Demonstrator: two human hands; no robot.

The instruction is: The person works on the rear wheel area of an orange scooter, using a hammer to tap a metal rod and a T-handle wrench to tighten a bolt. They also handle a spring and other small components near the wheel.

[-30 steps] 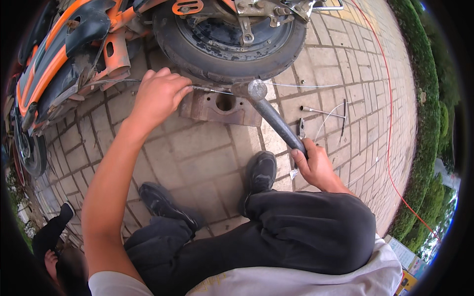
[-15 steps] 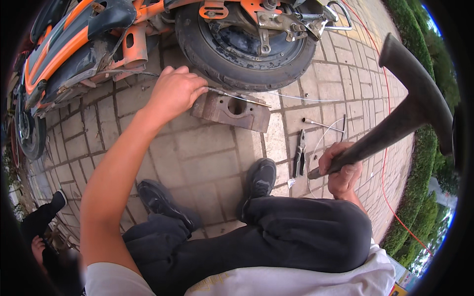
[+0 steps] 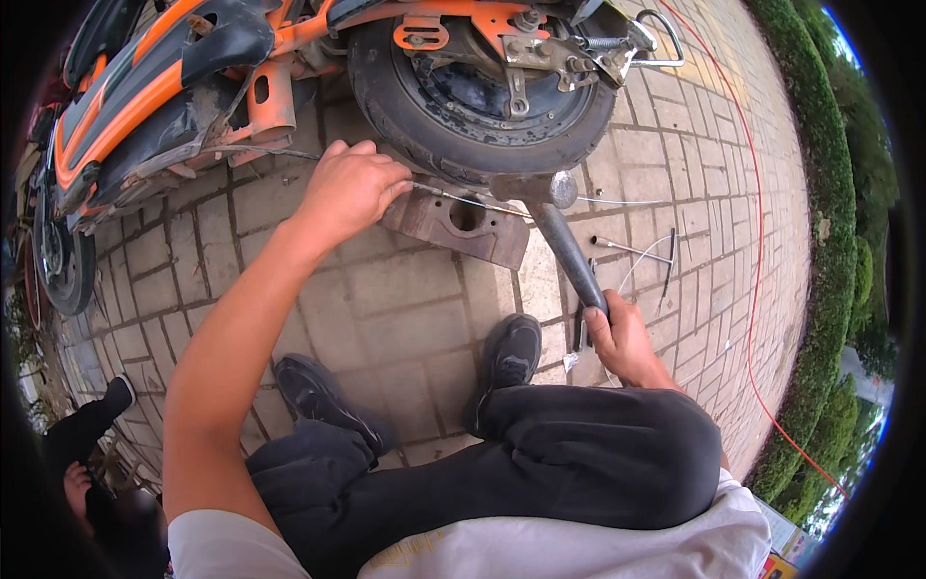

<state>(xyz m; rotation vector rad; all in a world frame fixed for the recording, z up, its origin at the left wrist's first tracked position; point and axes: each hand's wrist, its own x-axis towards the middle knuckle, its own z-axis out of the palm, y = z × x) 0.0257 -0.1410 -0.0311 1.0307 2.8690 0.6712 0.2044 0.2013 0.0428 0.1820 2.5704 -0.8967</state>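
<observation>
My left hand (image 3: pixel 352 188) pinches a thin cable (image 3: pixel 446 193) between thumb and fingers. The cable lies across the top of a rusty metal block (image 3: pixel 434 227) with a round hole in it, which rests on the paving below the wheel. Wrapped round the handle of a hammer (image 3: pixel 567 246) is my right hand (image 3: pixel 627 338). The hammer's head is over the block's right end, at the cable's end; whether it touches cannot be told from this view. Pliers (image 3: pixel 582 333) lie on the paving, mostly hidden behind the hammer handle and right hand.
An orange and black two-wheeler (image 3: pixel 135 116) lies along the far side, its wheel (image 3: pixel 482 96) just beyond the block. A T-handle wrench (image 3: pixel 637 249) lies to the right. A red cord (image 3: pixel 757 241) runs along the right, before a hedge (image 3: pixel 815 193). Another person's shoe (image 3: pixel 118 394) shows at left.
The hammer has swung down and left from its raised place at the right to the block's right end. My left hand has barely moved and still pinches the cable.
</observation>
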